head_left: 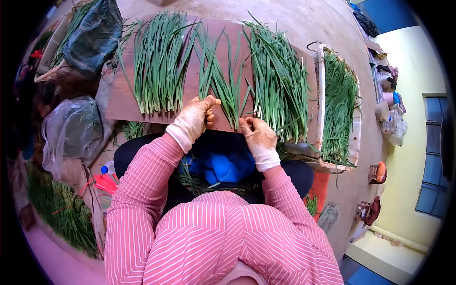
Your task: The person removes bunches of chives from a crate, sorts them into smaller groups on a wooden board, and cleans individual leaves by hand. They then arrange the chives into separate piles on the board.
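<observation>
Garlic chives lie on a brown board in front of me: a neat left bundle point(159, 71), a small loose middle group point(225, 92), and a larger right pile point(280, 80). My left hand point(194, 116), in a pale thin glove, is closed in a fist at the board's near edge, below some middle leaves; what it holds, if anything, is hidden. My right hand point(260, 137), gloved alike, has thumb and fingertips pinched at the pale lower ends of the middle chives, beside the right pile.
The board point(126, 102) spans the space before my knees. A white foam box point(321, 95) full of chives stands at its right. To the left are a clear plastic bag point(71, 128), a dark green sheet point(92, 38) over a crate, and tied chive bundles point(66, 213). Blue cloth point(223, 166) lies in my lap.
</observation>
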Action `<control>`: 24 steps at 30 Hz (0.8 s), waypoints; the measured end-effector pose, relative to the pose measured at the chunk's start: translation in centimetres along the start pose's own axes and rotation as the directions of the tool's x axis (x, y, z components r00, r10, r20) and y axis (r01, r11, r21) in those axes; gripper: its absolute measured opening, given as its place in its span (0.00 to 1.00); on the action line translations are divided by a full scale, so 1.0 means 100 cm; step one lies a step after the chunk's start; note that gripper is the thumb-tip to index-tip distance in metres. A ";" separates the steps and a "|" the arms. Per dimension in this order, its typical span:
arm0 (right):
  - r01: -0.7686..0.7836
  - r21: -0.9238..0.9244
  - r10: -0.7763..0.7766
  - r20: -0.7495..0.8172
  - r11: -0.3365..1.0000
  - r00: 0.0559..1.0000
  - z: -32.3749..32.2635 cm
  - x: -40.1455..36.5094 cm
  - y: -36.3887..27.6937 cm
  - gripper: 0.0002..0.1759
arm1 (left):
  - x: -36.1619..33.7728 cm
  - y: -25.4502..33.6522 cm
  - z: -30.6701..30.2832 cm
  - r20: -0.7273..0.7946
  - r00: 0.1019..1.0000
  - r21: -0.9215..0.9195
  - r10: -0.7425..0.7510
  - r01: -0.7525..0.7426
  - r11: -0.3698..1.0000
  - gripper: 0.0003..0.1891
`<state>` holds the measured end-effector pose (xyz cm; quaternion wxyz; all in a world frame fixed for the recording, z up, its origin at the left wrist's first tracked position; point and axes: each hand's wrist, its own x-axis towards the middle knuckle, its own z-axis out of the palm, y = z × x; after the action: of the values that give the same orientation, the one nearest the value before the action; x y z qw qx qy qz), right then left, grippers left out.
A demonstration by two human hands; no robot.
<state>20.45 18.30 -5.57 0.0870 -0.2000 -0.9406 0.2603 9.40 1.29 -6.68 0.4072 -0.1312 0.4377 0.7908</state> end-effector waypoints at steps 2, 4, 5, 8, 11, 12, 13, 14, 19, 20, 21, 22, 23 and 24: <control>-0.036 -0.080 0.054 0.224 0.996 0.973 0.004 0.008 -0.002 0.22 | 0.003 -0.002 0.000 0.000 1.000 0.010 0.000 0.000 1.000 0.09; 0.058 -0.037 -0.052 0.159 0.998 0.986 0.019 0.007 0.004 0.23 | 0.004 -0.005 -0.002 0.022 0.996 0.065 -0.083 0.081 0.995 0.11; -0.020 0.035 0.013 0.169 0.999 0.985 0.024 0.006 0.005 0.23 | 0.001 -0.006 0.000 0.014 0.997 0.112 -0.076 0.074 0.991 0.13; -0.107 0.161 0.079 0.167 0.981 0.983 0.032 -0.003 0.004 0.21 | 0.006 -0.010 -0.001 -0.004 0.985 0.231 -0.170 0.166 0.959 0.13; -0.146 0.288 0.085 0.212 0.946 0.974 0.023 -0.014 -0.010 0.20 | 0.009 -0.016 -0.001 0.001 0.978 0.251 -0.207 0.200 0.947 0.15; -0.148 0.288 0.087 0.212 0.946 0.973 0.024 -0.014 -0.010 0.20 | 0.010 -0.017 0.000 -0.009 0.976 0.284 -0.218 0.212 0.935 0.16; -0.175 0.334 0.093 0.248 0.926 0.964 0.025 -0.015 -0.010 0.20 | 0.008 -0.015 0.005 -0.030 0.977 0.280 -0.212 0.212 0.936 0.17; -0.203 0.380 0.096 0.281 0.903 0.955 0.025 -0.015 -0.009 0.19 | 0.008 -0.014 0.007 -0.028 0.976 0.284 -0.214 0.213 0.935 0.17; -0.537 0.541 0.214 0.547 0.647 0.809 0.011 -0.006 -0.023 0.16 | 0.010 -0.014 0.006 0.042 0.980 0.327 -0.195 0.171 0.930 0.18; -0.535 0.546 0.213 0.543 0.645 0.812 0.012 -0.006 -0.021 0.16 | 0.010 -0.013 0.007 0.044 0.980 0.332 -0.193 0.168 0.928 0.18; -0.554 0.569 0.209 0.558 0.608 0.803 0.014 -0.005 -0.018 0.15 | 0.008 -0.012 0.009 0.033 0.982 0.346 -0.185 0.162 0.924 0.18; -0.572 0.589 0.204 0.574 0.570 0.793 0.014 -0.005 -0.016 0.15 | 0.006 -0.010 0.011 0.023 0.984 0.358 -0.177 0.157 0.920 0.19; -0.571 0.592 0.204 0.571 0.569 0.795 0.012 -0.005 -0.017 0.15 | 0.005 -0.008 0.012 0.024 0.984 0.362 -0.176 0.155 0.919 0.19; -0.558 0.586 0.214 0.552 0.587 0.806 0.009 -0.006 -0.018 0.15 | 0.003 -0.007 0.012 0.006 0.988 0.347 -0.156 0.145 0.927 0.19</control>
<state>20.13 16.22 -5.42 -0.1081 -0.2920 -0.6840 0.6597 9.88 2.58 -6.55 0.4906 -0.0777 0.5514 0.6702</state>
